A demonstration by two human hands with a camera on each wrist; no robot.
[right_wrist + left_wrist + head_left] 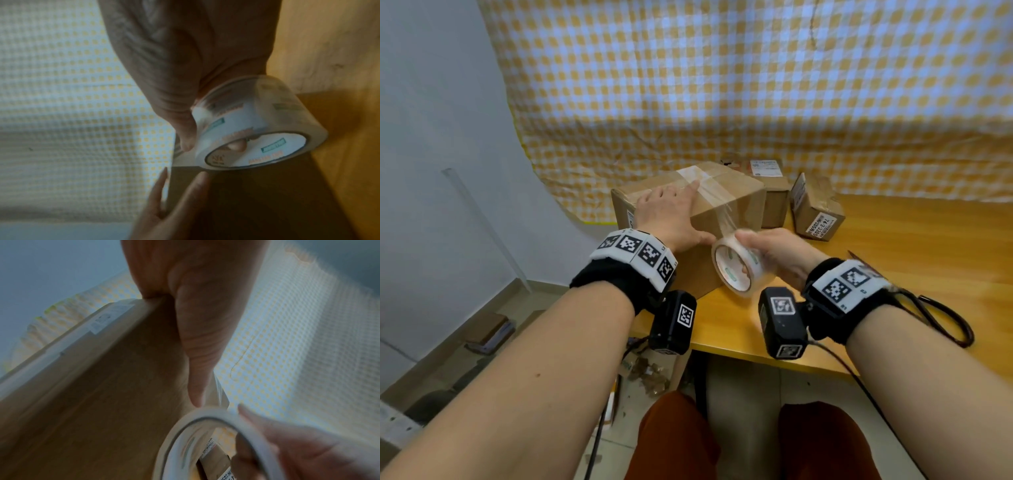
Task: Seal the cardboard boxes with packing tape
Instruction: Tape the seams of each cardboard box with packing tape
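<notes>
A large brown cardboard box [736, 197] stands on the wooden table [914, 260], with clear tape running across its top seam. My left hand [671, 212] lies flat on the box top with straight fingers, the thumb [195, 363] down along the near face. My right hand [780, 253] grips a roll of clear packing tape [736, 265] just off the box's near edge. A strip of tape stretches from the roll [252, 134] up over that edge to the top. One finger sits inside the roll's core [236, 145].
Two smaller cardboard boxes stand behind and right of the big one: one with a white label [770, 185], one tilted with a barcode sticker [816, 209]. A yellow checked cloth [756, 85] hangs behind. The table edge [739, 353] is near my knees; clutter lies on the floor at left.
</notes>
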